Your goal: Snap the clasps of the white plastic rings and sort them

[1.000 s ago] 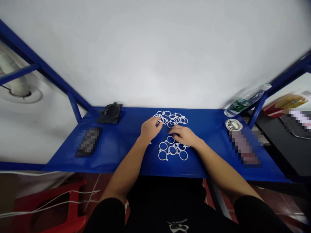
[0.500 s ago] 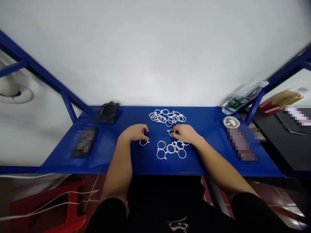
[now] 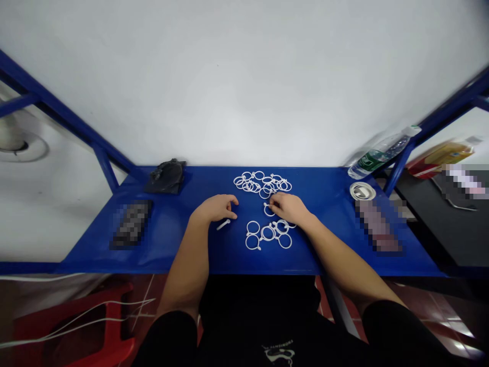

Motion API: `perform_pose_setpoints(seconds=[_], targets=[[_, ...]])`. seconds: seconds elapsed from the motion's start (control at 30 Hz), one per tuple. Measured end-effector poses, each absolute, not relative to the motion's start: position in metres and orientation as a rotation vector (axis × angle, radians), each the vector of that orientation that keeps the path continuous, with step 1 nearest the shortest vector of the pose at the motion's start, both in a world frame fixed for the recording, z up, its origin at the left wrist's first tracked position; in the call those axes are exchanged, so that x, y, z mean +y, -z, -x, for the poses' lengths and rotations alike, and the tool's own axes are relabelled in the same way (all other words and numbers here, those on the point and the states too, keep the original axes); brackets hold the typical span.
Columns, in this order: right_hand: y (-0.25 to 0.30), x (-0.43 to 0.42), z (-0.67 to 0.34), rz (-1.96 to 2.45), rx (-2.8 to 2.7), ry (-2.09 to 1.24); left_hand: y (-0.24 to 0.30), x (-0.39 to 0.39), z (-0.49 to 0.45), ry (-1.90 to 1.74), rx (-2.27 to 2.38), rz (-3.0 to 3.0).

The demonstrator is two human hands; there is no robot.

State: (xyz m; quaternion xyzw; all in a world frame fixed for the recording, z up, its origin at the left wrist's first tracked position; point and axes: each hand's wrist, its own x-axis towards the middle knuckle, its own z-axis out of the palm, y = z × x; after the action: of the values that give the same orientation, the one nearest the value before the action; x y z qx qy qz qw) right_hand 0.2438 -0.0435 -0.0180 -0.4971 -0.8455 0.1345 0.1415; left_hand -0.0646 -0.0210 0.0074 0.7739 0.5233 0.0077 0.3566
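Note:
My left hand (image 3: 218,208) hovers over the left-centre of the table, thumb and fingers curved with a gap between them. Just below it is a white curtain ring (image 3: 223,225), seen edge-on as a thin bar with a small eyelet; no finger visibly grips it. Thumb and fingers of my right hand (image 3: 289,206) pinch another curtain ring (image 3: 269,210) at its right side. Closer to me lies a loose group of curtain rings (image 3: 252,241), partly overlapping. A denser pile of curtain rings (image 3: 251,186) lies beyond my hands.
The blue table (image 3: 153,260) meets a white wall (image 3: 229,102). At the back left sits a black plastic bag (image 3: 168,176), with a blurred dark object (image 3: 132,224) before it. On the right are a water bottle (image 3: 382,155), a white tape roll (image 3: 362,191) and a pixelated item (image 3: 378,227).
The ring by my left hand has turned from a round outline to edge-on, and that hand has shifted slightly right. The right hand's ring has tilted and moved slightly.

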Motion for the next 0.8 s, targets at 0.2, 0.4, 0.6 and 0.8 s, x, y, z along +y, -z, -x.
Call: perform_pose_setpoints(seconds=[0.2,0.4,0.6,0.8], targets=[[0.014,-0.045,-0.243,1.431,-2.206,-0.453,-0.004,-0.021,0.059,-0.170,1.394,-2.052],[0.016,-0.046,-0.241,1.186,-2.191,-0.495,-0.004,-0.027,0.039,-0.240,1.473,-2.176],[0.015,-0.050,-0.236,1.027,-2.117,-0.496,0.005,-0.048,-0.011,-0.604,1.168,-2.363],[0.011,-0.054,-0.234,1.031,-1.889,-0.484,0.016,-0.052,-0.024,-0.813,1.118,-2.342]])
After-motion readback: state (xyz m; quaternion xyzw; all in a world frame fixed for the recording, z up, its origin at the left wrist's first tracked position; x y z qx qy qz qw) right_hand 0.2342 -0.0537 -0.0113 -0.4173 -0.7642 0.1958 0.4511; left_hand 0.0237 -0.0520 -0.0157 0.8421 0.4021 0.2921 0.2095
